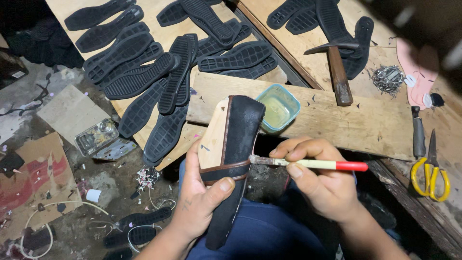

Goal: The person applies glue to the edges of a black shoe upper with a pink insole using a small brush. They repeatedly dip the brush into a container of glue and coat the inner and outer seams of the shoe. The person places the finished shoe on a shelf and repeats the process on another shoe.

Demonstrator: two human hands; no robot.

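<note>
While left hand (199, 204) grips shoe (231, 154), right hand (320, 185) holds brush (308, 164) at its edge, glue tub (278, 107) just beyond

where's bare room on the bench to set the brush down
Bare board shows between the glue tub, the hammer and the knife. The left plywood is crowded with black soles; nails and scissors fill the right side.

Place: shoemaking workshop | Signs: black rubber soles (144, 72) on plywood bench (346, 120), hammer (337, 67), glue tub (278, 107), scissors (430, 171)
</note>
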